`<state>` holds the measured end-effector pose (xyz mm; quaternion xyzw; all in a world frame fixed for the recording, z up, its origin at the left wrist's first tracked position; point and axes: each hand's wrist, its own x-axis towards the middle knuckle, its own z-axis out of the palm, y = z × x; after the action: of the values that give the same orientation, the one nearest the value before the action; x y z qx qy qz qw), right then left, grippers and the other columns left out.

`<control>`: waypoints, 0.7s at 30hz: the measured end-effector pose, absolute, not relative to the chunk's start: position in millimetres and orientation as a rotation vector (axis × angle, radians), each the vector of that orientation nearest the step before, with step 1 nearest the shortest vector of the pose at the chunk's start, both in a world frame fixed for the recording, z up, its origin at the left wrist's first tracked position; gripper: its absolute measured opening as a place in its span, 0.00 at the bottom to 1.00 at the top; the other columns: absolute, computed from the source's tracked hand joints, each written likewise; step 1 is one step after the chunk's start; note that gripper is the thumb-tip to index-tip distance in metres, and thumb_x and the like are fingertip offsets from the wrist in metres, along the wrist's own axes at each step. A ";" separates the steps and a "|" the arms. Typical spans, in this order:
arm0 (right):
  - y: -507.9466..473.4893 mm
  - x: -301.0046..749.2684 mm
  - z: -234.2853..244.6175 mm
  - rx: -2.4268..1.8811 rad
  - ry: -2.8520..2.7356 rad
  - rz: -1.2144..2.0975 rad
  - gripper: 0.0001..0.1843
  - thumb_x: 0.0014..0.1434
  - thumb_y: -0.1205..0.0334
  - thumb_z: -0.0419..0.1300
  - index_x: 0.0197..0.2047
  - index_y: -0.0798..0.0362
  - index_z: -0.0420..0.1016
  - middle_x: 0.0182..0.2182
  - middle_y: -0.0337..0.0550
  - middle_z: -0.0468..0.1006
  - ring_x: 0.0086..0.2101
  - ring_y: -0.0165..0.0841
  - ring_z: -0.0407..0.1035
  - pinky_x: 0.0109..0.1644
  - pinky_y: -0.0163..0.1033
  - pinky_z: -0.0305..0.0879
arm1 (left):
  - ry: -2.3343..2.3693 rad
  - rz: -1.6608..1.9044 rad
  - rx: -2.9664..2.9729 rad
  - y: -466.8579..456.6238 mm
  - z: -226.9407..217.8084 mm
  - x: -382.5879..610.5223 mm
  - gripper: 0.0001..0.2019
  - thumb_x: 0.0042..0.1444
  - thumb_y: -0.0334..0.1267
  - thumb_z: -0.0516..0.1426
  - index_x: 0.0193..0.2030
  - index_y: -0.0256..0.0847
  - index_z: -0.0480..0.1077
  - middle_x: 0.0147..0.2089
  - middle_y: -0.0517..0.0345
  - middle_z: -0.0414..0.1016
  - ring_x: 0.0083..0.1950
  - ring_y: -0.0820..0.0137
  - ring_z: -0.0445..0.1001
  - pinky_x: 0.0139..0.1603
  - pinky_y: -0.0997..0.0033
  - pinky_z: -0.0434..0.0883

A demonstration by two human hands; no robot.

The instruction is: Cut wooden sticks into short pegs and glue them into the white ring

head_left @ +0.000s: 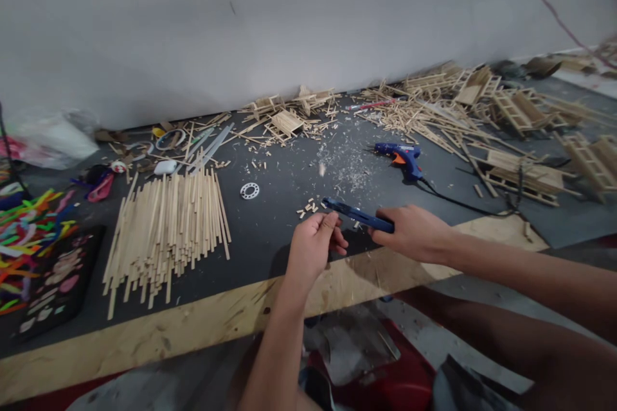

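Nearest, over the front of the tabletop (pixel 270 237), the right hand (pixel 413 231) is wrapped around the rear of a slim blue tool (pixel 359 214), which looks light and rigid and is best held there, away from its tip. The left hand (pixel 312 239) is curled beside that tip (whether it pinches anything, I cannot tell). Left of it lie the loose wooden sticks (pixel 168 225), probably light, stiff and easily snapped; one would lift best from a protruding end. Just beyond the tool are short wooden pieces (pixel 308 207), likely fiddly and needing fingertips. Farther back rests a blue glue gun (pixel 405 154), and near the wall a small wooden model (pixel 286 123), seemingly fragile.
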<state>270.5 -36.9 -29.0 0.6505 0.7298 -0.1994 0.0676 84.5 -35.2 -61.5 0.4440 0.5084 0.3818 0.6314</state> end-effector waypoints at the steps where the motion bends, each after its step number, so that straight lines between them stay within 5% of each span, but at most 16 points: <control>1: -36.0 272.5 -31.2 1.961 2.189 -0.585 0.19 0.56 0.47 0.48 0.31 0.50 0.73 0.24 0.44 0.74 0.26 0.35 0.67 0.25 0.36 0.47 | 1.177 0.869 1.018 -34.7 -61.3 84.6 0.14 0.56 0.46 0.53 0.30 0.36 0.67 0.19 0.62 0.68 0.18 0.75 0.69 0.21 0.76 0.68; 10: -31.2 293.1 -40.1 2.048 2.086 -0.571 0.21 0.56 0.45 0.45 0.31 0.50 0.72 0.26 0.46 0.75 0.28 0.38 0.68 0.27 0.36 0.50 | 1.302 0.707 1.259 -37.3 -69.3 76.8 0.16 0.54 0.51 0.52 0.32 0.39 0.70 0.23 0.59 0.69 0.20 0.75 0.67 0.15 0.79 0.59; 21: -32.2 300.4 -47.4 2.258 2.033 -0.637 0.23 0.56 0.43 0.46 0.34 0.51 0.74 0.28 0.46 0.76 0.30 0.39 0.69 0.28 0.36 0.52 | 1.832 0.665 1.654 -19.7 -54.3 23.6 0.15 0.54 0.48 0.51 0.28 0.41 0.71 0.24 0.57 0.74 0.23 0.70 0.70 0.26 0.74 0.61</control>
<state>300.4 -32.2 -47.4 0.7272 0.6547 -0.2052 0.0187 23.6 -19.7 -54.3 0.6197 0.6861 0.2490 0.2886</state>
